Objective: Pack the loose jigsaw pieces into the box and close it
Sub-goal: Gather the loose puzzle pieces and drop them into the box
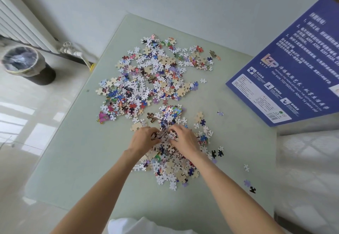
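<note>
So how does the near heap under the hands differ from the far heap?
The near heap is smaller and bunched; the far heap is larger and spread wide. The left hand and right hand are gathering pieces from the near heap; the far heap lies untouched. Both are loose mixed pieces on the table, none boxed yet.

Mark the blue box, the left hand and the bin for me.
blue box (pixel 286 79), head view: on its printed blue panel.
left hand (pixel 142 139), head view: on the back of the hand, among the jigsaw pieces.
bin (pixel 22 63), head view: on the liner at its rim.
</note>
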Demonstrator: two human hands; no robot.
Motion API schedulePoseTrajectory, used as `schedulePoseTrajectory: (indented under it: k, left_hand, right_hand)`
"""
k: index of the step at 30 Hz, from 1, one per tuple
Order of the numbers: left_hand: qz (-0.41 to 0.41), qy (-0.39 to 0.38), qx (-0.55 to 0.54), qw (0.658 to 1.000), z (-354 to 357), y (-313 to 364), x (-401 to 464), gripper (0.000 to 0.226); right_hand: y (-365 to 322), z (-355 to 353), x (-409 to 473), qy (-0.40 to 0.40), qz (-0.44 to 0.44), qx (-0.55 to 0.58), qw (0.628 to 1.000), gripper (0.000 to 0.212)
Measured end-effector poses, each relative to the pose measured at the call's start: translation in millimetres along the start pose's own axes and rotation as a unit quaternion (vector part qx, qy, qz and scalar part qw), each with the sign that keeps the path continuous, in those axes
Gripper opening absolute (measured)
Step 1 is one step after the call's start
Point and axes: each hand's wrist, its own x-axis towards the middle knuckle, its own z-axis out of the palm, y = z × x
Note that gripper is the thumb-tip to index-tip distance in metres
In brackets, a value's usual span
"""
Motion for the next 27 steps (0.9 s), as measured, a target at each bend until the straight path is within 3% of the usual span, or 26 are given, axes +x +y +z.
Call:
schedulePoseTrajectory:
  k: [5,14,19,23,27]
  left_hand:
    - [-0.01,-0.015,0.009,1.0,-4,-4,-1,0.032]
    - [-0.012,0.045,-0.042,0.998,-16,-7,-1,0.031]
    - [0.024,0.048,-0.025,0.998,-30,5,4,0.035]
    - [0.085,0.04,0.0,0.996,-42,32,21,0.03]
    - [0.141,-0.035,0.065,0.987,-50,63,56,0.026]
  right_hand:
    - [4,3,-1,0.017,0.017,0.015,1.0,0.039]
    - [15,-26,-21,0.089,0.035,0.067,0.993,0.028]
    - [25,-51,-40,0.056,0.042,0.065,0.995,0.033]
    - [25,-110,-61,0.08,0.026,0.105,0.991,0.033]
    - [30,-203,-83,0.194,-0.018,0.13,0.972,0.026]
